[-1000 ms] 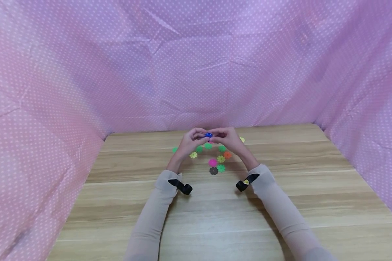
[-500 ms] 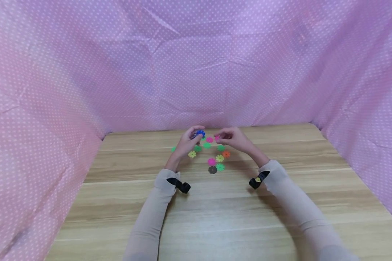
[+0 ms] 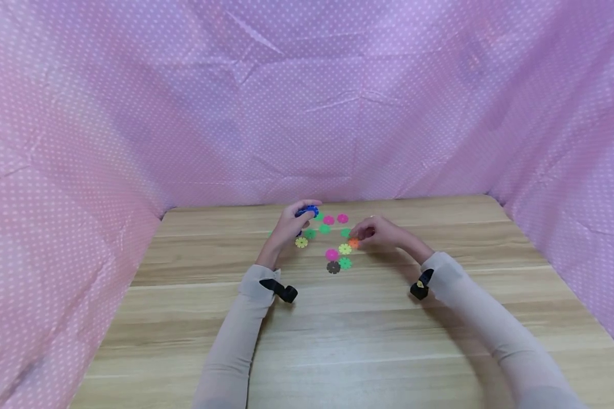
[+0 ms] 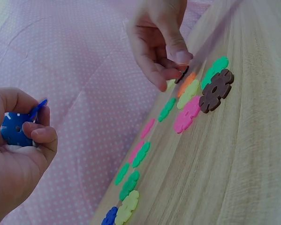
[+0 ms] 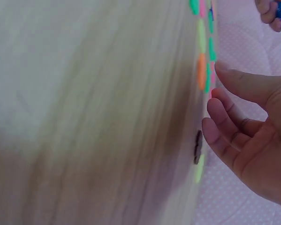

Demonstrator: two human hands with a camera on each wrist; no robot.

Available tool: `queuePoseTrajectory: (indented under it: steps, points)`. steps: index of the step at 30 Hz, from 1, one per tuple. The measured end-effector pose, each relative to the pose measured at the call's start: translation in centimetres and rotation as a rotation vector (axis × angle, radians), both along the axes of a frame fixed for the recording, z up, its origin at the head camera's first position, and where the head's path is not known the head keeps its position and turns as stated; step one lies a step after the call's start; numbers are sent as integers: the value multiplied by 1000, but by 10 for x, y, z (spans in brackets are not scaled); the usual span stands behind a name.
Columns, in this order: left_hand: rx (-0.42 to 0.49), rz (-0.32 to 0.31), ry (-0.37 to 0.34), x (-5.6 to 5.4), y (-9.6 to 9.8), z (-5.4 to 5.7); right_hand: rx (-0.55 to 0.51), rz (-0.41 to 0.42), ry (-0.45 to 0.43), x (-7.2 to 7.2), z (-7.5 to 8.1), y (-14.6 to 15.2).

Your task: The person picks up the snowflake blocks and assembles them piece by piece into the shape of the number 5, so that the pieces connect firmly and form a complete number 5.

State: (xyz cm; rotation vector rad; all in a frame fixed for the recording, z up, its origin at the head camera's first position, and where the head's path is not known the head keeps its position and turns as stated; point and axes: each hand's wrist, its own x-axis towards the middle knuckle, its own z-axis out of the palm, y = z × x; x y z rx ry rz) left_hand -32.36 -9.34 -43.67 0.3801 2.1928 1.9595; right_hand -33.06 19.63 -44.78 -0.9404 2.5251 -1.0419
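My left hand (image 3: 285,226) grips blue notched flower-shaped discs (image 4: 16,130) above the table's far part. In the left wrist view, one disc faces the camera and another (image 4: 38,108) stands edge-on between thumb and fingers. Off to the right, my right hand (image 3: 382,232) holds nothing, its fingers loosely bent with thumb apart. Its fingertips are close over the table, beside an orange disc (image 3: 355,243) and a green disc (image 3: 345,233). A dark brown disc (image 5: 198,147) lies near those fingers in the right wrist view.
Several flat discs lie scattered between the hands, among them pink (image 3: 331,255), yellow (image 3: 301,242), green (image 3: 345,263) and dark brown (image 3: 334,267). The wooden table (image 3: 337,341) ends at a pink dotted cloth (image 3: 307,113). Black wrist cameras sit on both sleeves.
Both hands were together at the blue discs. The left hand moved slightly left with them; the right hand came away, going right and nearer the body, uncovering pink discs.
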Motion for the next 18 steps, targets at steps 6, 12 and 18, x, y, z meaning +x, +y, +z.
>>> queuePoseTrajectory:
  steps: [6,12,18]
  points:
    - [3,-1,6,0,1,-4,29,16,-74,-1,-8,2]
    - [0,-10,18,-1,0,-6,42,17,-55,-4,-8,2]
    - [-40,0,27,-3,-2,-6,44,10,-46,-7,-9,-1]
